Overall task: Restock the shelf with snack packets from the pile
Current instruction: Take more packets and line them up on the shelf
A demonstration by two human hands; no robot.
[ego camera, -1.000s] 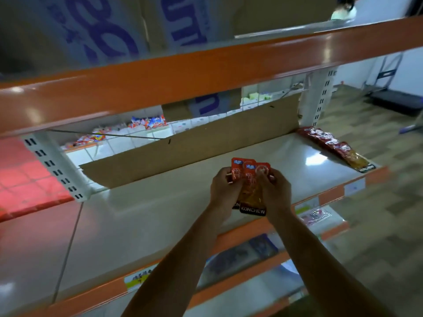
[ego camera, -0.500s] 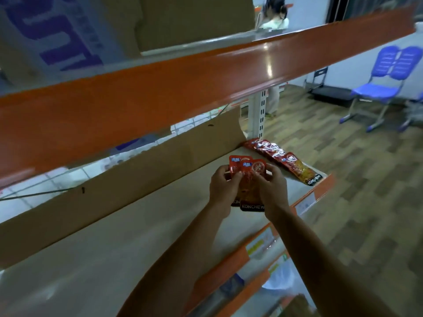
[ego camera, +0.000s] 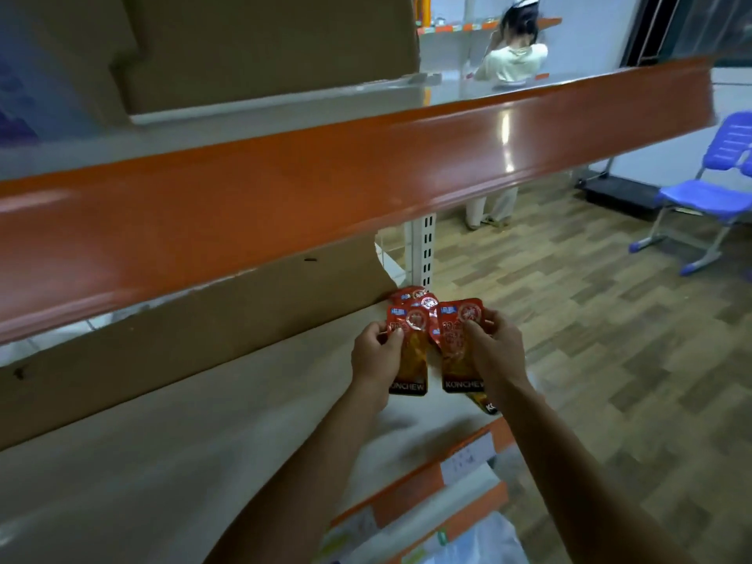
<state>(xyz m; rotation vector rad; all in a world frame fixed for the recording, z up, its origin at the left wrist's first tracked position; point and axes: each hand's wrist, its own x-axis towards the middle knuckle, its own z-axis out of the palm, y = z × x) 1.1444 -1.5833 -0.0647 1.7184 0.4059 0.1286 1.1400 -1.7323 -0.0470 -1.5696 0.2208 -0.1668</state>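
Behind the packets (ego camera: 410, 352), cardboard strip (ego camera: 203, 339) beneath orange shelf edge (ego camera: 285, 189).

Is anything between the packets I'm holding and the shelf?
Nothing visible. The left hand and right hand hold their packets just over bare shelf, next to the row already laid by the cardboard backing.

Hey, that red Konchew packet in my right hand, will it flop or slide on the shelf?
Probably floppy: the packet is a thin flat pouch. Likely light, since the right hand carries it in a pinch alone. Its glossy film may slide on the smooth shelf.
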